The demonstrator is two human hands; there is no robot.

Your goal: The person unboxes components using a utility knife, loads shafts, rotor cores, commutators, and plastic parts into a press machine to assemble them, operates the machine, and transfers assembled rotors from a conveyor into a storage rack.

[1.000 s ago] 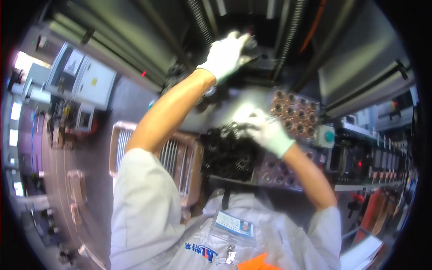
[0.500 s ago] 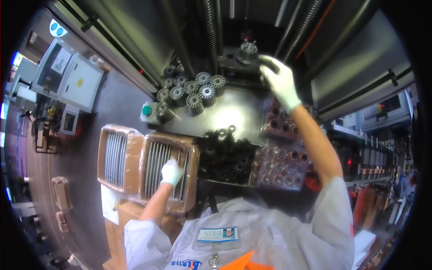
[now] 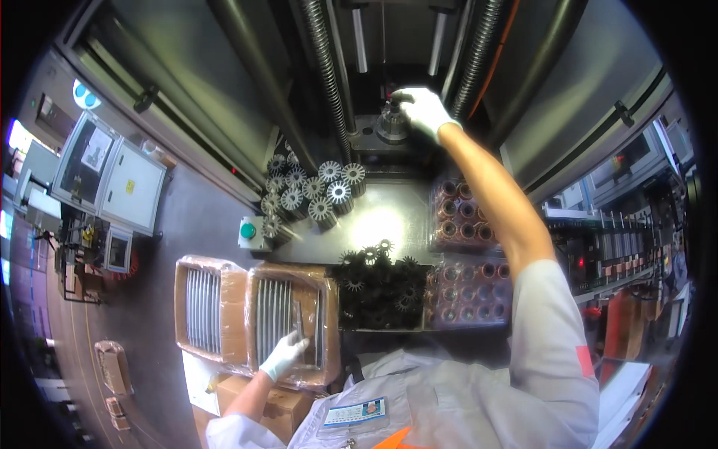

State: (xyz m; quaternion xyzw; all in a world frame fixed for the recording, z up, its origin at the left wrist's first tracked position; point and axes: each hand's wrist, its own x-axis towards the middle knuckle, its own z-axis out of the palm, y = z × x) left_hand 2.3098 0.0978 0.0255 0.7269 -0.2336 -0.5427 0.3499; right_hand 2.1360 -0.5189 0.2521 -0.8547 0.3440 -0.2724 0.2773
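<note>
Metal rod (image 3: 299, 320), lower left, is being pinched by the left hand (image 3: 284, 355), presumably leaving one end free; right hand (image 3: 425, 111), upper centre, is curling at a metal part (image 3: 391, 129), grip unclear.

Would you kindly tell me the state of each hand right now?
Left hand: closed, holding a slim metal rod.
Right hand: at the toothed metal part; whether it grips anything cannot be told.

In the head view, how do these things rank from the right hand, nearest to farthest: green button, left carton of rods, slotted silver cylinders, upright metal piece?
1. Upright metal piece: at the right hand.
2. Slotted silver cylinders: lower left.
3. Green button: farther left.
4. Left carton of rods: below the button.
</note>
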